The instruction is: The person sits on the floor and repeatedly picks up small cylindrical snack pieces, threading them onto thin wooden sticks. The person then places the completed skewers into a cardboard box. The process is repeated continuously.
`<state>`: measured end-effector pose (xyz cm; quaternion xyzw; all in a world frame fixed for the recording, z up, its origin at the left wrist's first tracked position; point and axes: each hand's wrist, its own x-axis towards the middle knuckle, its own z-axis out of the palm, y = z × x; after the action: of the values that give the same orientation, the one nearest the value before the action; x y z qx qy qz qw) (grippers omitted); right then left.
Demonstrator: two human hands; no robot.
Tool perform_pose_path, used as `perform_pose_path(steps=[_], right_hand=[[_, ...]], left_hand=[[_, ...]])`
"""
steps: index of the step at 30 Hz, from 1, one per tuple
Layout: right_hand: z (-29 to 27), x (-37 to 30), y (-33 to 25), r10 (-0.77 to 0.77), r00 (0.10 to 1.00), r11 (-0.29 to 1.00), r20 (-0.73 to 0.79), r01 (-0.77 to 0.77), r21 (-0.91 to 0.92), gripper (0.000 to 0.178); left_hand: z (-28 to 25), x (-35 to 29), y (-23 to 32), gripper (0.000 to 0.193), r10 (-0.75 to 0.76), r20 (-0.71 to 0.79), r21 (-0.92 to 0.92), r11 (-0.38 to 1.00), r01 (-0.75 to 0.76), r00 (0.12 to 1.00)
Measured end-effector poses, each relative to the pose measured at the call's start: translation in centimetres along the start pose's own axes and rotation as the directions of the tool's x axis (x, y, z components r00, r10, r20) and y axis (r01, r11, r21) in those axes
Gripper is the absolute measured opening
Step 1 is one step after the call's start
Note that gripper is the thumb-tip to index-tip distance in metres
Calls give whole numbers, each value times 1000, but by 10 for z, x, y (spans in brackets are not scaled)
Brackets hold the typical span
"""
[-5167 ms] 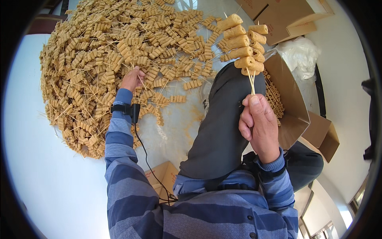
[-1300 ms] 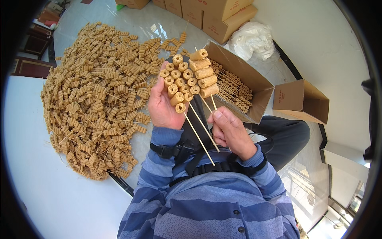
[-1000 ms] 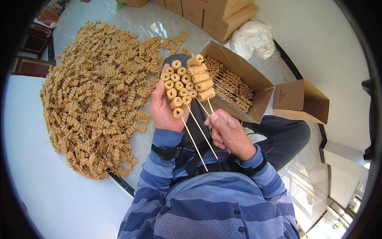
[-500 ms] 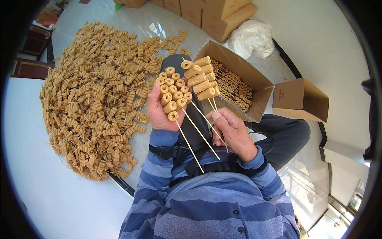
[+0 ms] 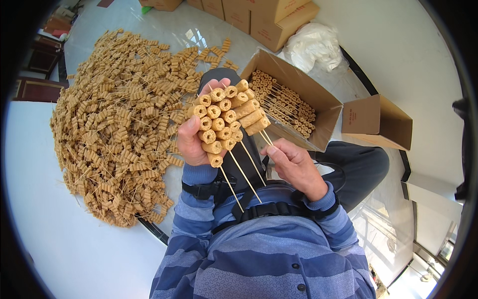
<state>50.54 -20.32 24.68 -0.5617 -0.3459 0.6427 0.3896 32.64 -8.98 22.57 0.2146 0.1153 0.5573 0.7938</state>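
Note:
My left hand (image 5: 191, 142) is wrapped round a bunch of skewers (image 5: 216, 119), each threaded with hollow tan-brown rolls. Their bare sticks point down toward my lap, and the fingertips show above the top rolls. To the right, my right hand (image 5: 294, 164) pinches the thin sticks of further skewers (image 5: 253, 115) whose rolls lie lengthwise against the left hand's bunch. The fingers of the right hand are closed on those sticks. How many skewers each hand holds is partly hidden.
A large heap of similar skewers (image 5: 114, 129) spreads at the left. Beyond my right hand an open cardboard box (image 5: 326, 117) holds packed skewers. A smaller open box (image 5: 363, 117), a white plastic bag (image 5: 313, 47) and stacked cartons (image 5: 236, 15) stand farther off.
The right hand's skewers have come left against the left hand's bunch. My left hand has shifted slightly left, and its fingertips now show above the rolls.

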Motion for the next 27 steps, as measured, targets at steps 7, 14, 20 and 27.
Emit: perform_pose_path(steps=[7, 14, 20, 27], right_hand=[[6, -2, 4, -43, 993, 998, -111, 37, -59, 23], [13, -4, 10, -152, 978, 982, -140, 133, -134, 23], [14, -3, 9, -295, 941, 923, -168, 236, -303, 22], [16, -3, 11, -413, 888, 825, -201, 272, -496, 19]], left_hand=[[-4, -2, 5, 76, -6, -49, 126, 992, 12, 999], [-3, -2, 0, 65, 52, -138, -11, 998, -54, 989], [-4, -5, -8, 70, -12, -193, -55, 998, 1, 981], [-2, -10, -10, 85, -63, -137, -5, 998, 63, 988]])
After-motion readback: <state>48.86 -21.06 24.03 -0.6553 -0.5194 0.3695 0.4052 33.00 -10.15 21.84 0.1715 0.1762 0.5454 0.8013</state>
